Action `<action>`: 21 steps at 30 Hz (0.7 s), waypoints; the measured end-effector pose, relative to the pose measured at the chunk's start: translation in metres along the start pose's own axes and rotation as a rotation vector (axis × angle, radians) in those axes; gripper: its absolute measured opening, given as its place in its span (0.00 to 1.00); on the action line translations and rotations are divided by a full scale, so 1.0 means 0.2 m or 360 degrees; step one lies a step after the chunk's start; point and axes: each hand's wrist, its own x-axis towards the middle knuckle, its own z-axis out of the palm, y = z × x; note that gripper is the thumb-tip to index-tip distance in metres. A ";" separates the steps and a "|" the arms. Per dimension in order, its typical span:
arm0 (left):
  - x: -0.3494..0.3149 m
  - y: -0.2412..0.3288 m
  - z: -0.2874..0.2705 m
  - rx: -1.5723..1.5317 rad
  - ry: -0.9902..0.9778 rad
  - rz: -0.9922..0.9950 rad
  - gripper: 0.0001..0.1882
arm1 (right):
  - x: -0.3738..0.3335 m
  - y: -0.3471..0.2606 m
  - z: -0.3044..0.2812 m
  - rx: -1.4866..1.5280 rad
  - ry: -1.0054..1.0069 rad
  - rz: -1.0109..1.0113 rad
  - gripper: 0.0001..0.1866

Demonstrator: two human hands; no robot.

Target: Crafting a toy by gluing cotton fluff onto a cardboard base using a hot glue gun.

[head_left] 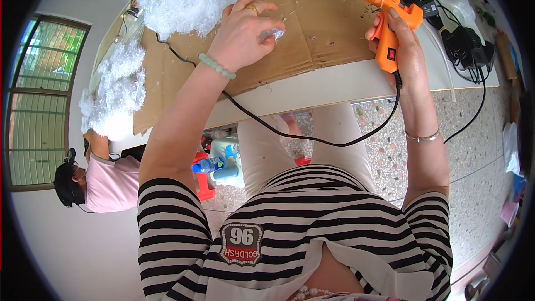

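Note:
My right hand (pixel 409 53) is wrapped round the handle of an orange hot glue gun (pixel 388 50), its nozzle pointing up and left over the cardboard. From the base of its handle a black cord (pixel 312 138) loops down and back up to the left, passing by my left wrist. My left hand (pixel 243 34) is closed, thumb and fingers pinching a small shiny, whitish piece (pixel 273 34) whose kind I cannot make out. Just beyond that hand lies a fluffy heap of white, feathery strands (pixel 186 0).
Brown cardboard (pixel 298 39) covers much of the white table (pixel 267 92). More white fluffy material (pixel 118 83) lies at the left, near a person in pink (pixel 114 181). Black adapters and cables (pixel 465 44) crowd the right side. A blue-capped bottle (pixel 209 165) is below the table.

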 end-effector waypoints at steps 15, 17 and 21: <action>-0.04 -0.05 0.06 -0.0234 0.0120 -0.0079 0.05 | -0.01 -0.01 0.02 -0.0126 0.0016 0.0024 0.15; -0.03 -0.05 0.07 -0.0307 0.0125 -0.0128 0.05 | -0.01 -0.01 0.03 -0.0087 0.0075 -0.0002 0.15; 0.01 -0.05 0.05 -0.0390 0.0002 -0.0281 0.05 | -0.01 -0.01 0.01 -0.0106 0.0006 0.0026 0.15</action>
